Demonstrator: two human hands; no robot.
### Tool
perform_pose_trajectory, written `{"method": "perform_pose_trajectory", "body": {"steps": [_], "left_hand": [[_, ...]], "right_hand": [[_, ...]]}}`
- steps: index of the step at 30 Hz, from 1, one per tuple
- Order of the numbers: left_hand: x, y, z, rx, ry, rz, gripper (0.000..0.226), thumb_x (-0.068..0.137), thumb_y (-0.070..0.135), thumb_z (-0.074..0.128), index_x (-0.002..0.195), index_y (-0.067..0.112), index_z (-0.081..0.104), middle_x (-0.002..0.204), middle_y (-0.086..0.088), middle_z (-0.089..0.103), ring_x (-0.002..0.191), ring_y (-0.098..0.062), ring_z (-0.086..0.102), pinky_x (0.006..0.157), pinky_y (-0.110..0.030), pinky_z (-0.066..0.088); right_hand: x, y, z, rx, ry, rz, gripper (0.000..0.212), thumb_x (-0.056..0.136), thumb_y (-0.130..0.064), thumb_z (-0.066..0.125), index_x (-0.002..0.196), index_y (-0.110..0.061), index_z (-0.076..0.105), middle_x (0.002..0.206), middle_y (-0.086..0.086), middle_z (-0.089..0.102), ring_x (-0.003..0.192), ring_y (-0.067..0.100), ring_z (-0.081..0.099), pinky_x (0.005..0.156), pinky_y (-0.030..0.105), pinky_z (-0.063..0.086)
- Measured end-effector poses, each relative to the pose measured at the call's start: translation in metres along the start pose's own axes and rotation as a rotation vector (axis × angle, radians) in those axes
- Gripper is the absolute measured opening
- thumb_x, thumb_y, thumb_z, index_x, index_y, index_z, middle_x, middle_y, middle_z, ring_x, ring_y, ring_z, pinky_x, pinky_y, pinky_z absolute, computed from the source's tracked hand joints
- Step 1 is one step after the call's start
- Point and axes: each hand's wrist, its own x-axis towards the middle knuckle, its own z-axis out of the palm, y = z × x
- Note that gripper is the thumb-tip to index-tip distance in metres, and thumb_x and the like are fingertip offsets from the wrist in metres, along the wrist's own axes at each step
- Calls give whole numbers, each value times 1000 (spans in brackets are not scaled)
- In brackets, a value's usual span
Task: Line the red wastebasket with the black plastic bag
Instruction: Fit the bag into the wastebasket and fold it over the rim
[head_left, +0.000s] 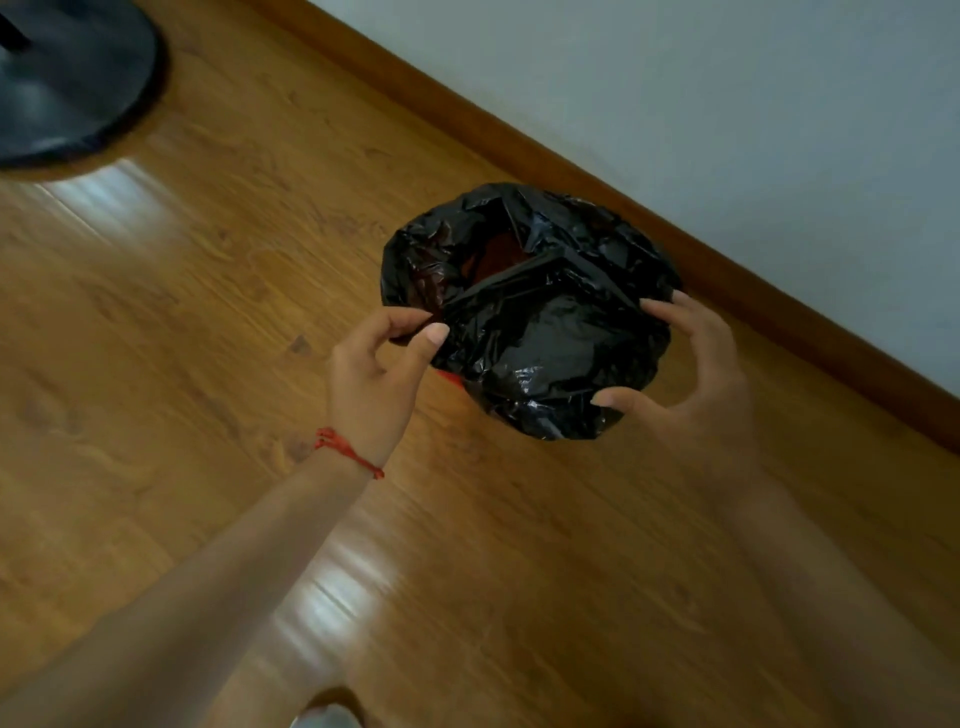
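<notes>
While both my arms reach forward, my left hand (371, 374) pinches the black bag's (540, 322) edge and my right hand (696, 374), fingers spread, touches its side over the red wastebasket (451, 378).

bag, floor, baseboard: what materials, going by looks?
Black plastic bag: thin glossy plastic film, going by its sharp crinkles and bright glints.
Floor: wood or wood-look laminate planks with a smooth sheen; grain and window glare show, real or printed can't be told.
Baseboard: matching brown wood-look strip, duller.
</notes>
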Motion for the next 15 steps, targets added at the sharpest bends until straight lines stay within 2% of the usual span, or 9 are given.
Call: {"method": "perform_pose_trajectory", "body": {"steps": [4, 7, 10, 12, 15], "left_hand": [[5, -10, 11, -25, 30, 62, 14, 82, 31, 58, 94, 24, 61, 85, 18, 60, 79, 10, 57, 72, -7, 43], [14, -15, 15, -16, 77, 124, 18, 84, 31, 57, 100, 24, 62, 93, 18, 61, 87, 7, 57, 77, -10, 45], [24, -17, 16, 4, 150, 195, 16, 86, 28, 56, 101, 26, 61, 93, 19, 59, 85, 8, 55, 75, -6, 43], [30, -14, 15, -4, 169, 248, 14, 88, 24, 55, 101, 25, 61, 93, 18, 59, 85, 11, 55, 72, -5, 42], [33, -6, 11, -50, 152, 320, 14, 90, 19, 53, 101, 20, 62, 94, 17, 60, 86, 11, 57, 70, -5, 43]], "right_hand": [[12, 13, 10, 38, 65, -124, 71, 64, -63, 62, 126, -36, 42, 135, -17, 34, 130, 5, 31, 108, 41, 31], [22, 19, 15, 79, 94, -219, 68, 68, -61, 61, 126, -31, 43, 134, -17, 38, 133, 5, 32, 110, 40, 33], [33, 19, 16, 95, 123, -301, 62, 72, -60, 59, 124, -29, 46, 134, -6, 45, 132, 8, 35, 109, 40, 34], [39, 17, 15, 102, 147, -354, 53, 76, -56, 57, 120, -27, 49, 130, -6, 51, 129, 11, 41, 106, 42, 38], [45, 11, 11, 203, 180, -352, 43, 81, -46, 56, 114, -19, 57, 122, -4, 59, 118, 8, 52, 98, 37, 45]]}}
